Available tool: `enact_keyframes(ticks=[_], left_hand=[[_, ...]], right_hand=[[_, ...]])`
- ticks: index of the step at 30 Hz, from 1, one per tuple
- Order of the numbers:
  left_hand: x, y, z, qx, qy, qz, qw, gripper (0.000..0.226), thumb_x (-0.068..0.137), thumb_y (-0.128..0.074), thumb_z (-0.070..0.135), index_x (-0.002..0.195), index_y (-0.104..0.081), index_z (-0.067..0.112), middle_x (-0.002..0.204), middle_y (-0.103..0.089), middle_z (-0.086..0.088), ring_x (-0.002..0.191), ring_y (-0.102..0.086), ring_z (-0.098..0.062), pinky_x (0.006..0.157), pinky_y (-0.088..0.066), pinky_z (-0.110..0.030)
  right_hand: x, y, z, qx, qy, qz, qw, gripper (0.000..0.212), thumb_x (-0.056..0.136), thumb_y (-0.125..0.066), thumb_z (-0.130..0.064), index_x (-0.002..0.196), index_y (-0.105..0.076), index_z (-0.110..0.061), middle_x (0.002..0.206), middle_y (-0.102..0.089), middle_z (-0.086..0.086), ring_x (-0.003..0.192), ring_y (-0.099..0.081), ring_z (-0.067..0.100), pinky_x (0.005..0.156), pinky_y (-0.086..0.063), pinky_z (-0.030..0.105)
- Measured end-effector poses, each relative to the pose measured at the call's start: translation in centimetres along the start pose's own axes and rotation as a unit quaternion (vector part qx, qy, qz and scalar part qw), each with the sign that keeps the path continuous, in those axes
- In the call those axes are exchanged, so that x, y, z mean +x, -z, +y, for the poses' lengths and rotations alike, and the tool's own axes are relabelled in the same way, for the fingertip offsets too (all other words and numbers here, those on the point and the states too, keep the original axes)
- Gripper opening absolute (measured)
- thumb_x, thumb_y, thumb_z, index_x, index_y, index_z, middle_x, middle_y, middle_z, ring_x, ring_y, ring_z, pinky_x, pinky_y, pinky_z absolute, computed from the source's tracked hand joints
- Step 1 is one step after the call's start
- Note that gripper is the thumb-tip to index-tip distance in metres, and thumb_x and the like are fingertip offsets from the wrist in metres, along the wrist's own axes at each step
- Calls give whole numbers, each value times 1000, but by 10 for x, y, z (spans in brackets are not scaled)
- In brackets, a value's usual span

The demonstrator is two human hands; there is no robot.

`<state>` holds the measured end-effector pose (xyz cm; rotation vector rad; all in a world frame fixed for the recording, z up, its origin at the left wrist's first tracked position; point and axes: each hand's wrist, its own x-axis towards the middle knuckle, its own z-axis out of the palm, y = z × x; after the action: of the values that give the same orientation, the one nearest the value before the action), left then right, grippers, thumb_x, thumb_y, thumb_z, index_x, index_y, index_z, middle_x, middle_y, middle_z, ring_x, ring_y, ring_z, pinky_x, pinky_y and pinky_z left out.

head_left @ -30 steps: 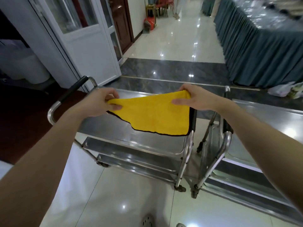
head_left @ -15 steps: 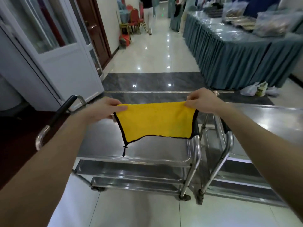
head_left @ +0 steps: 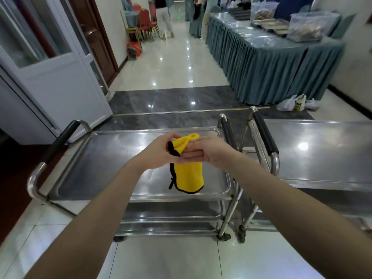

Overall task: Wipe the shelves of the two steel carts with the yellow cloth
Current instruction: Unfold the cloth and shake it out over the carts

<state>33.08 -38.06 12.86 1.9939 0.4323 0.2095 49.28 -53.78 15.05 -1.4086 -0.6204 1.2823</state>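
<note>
The yellow cloth [head_left: 188, 175] with black edging hangs folded in half over the top shelf of the left steel cart [head_left: 104, 158]. My left hand [head_left: 161, 152] grips the fold at its top. My right hand [head_left: 207, 151] meets it from the right, fingers fairly straight against the cloth's upper part, a yellow corner sticking up above them. The second steel cart [head_left: 314, 150] stands right beside the first, its black handle [head_left: 264, 135] next to the left cart's right handle [head_left: 227, 131].
A white door [head_left: 60, 77] stands open at the left. A long table with a teal skirt [head_left: 261, 57] lines the right wall, plastic bags [head_left: 296, 103] on the floor by it. Red chairs [head_left: 145, 23] and a person [head_left: 165, 15] are far down the corridor.
The cloth was stretched flat between both hands; now my hands have come together and the cloth hangs folded. The view has tilted up, showing more of the corridor.
</note>
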Motion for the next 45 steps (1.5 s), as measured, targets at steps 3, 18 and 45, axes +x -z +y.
enact_keyframes(ticks=[3, 18, 45], left_hand=[[6, 4, -2, 36, -15, 38, 999, 38, 94, -79, 4, 123, -64, 23, 82, -67, 10, 73, -59, -11, 74, -49, -33], [44, -16, -86, -71, 204, -16, 976, 37, 76, -82, 37, 111, -79, 25, 101, -77, 3, 89, -70, -22, 81, -51, -33], [255, -172, -117, -158, 285, 109, 939, 34, 114, -53, 13, 146, -63, 7, 141, -67, -17, 130, -65, -36, 112, -54, -54]], right_hand=[[-2, 15, -3, -172, 96, 70, 978, 39, 91, -82, -9, 128, -70, -6, 118, -78, 13, 111, -76, 26, 100, -63, 45], [12, 95, 27, -454, 196, 149, 856, 13, 113, -44, -51, 114, -49, -39, 78, -63, 2, 70, -65, 18, 61, -52, 42], [183, 271, 145, -208, -133, 239, 939, 63, 115, -30, -54, 141, -63, -6, 137, -66, 20, 126, -61, 38, 102, -46, 43]])
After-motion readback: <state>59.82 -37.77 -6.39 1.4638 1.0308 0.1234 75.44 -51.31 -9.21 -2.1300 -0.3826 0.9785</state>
